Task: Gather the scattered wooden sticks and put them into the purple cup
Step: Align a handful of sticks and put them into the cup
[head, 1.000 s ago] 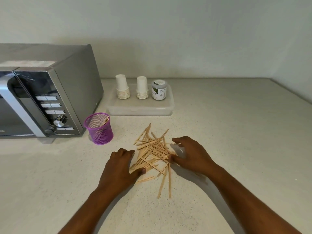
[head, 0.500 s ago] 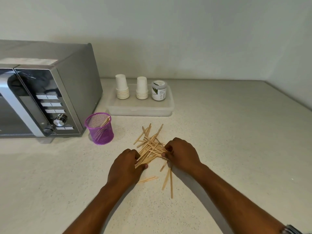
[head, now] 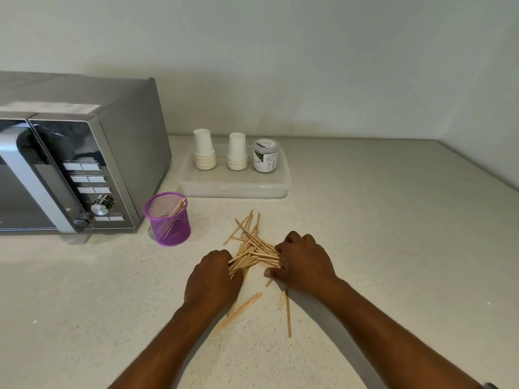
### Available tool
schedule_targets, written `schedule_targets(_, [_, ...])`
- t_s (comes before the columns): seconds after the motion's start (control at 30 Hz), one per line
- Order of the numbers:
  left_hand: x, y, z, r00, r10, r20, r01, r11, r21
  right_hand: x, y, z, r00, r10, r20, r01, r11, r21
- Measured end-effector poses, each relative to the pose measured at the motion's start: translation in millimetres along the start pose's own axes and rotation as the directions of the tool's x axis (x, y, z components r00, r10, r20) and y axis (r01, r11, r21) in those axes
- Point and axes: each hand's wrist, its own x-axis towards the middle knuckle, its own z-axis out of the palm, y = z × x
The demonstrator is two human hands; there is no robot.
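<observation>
Hands work at the middle of a pale speckled worktop (head: 393,248), seen from a head camera looking down. Both press in on a loose pile of thin flat wooden sticks (head: 254,252). At 9 o'clock of the pile, the left hand (head: 212,279) has its fingers curled around the near ends of several sticks. At 3 o'clock, the right hand (head: 304,263) also has curled fingers over the pile's edge, its thumb low on the worktop; this grip is closed on the sticks it touches, though how many it holds cannot be told. A few sticks fan out from the pile toward 12 o'clock. Several stray sticks (head: 285,310) lie apart on the worktop at 6 o'clock of the pile, between the two forearms.

At 10 o'clock of the pile, well apart from both hands, stands a small purple wire-mesh cup (head: 168,223), upright, with some sticks leaning inside it. Just beside the cup, at its 9 o'clock, sits a silver microwave oven with a dark door (head: 84,164). At 12 o'clock of the pile, a clear lidded plastic box (head: 236,188) carries two stacks of upturned white paper cups (head: 204,153) and a small labelled jar (head: 265,155).
</observation>
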Motion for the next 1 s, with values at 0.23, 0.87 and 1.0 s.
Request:
schedule_targets(0.23, [1,7,3,0.999,0.028,0.018,-0.029,0.998,0.061,8,-11,7,0.991,0.012,-0.136,-0.022,0.997,-0.075])
schedule_targets(0.87, [19,32,-11,0.985,-0.101,0.142,0.089,0.992,0.087,29,18,-8,0.985,0.148,-0.085,-0.105,0.919,0.381])
schedule_targets(1.0, [27,31,-15,0.979,-0.087,0.185,0.102,0.992,-0.069,30,14,-11,0.968,0.233,-0.096,-0.126,0.778,0.616])
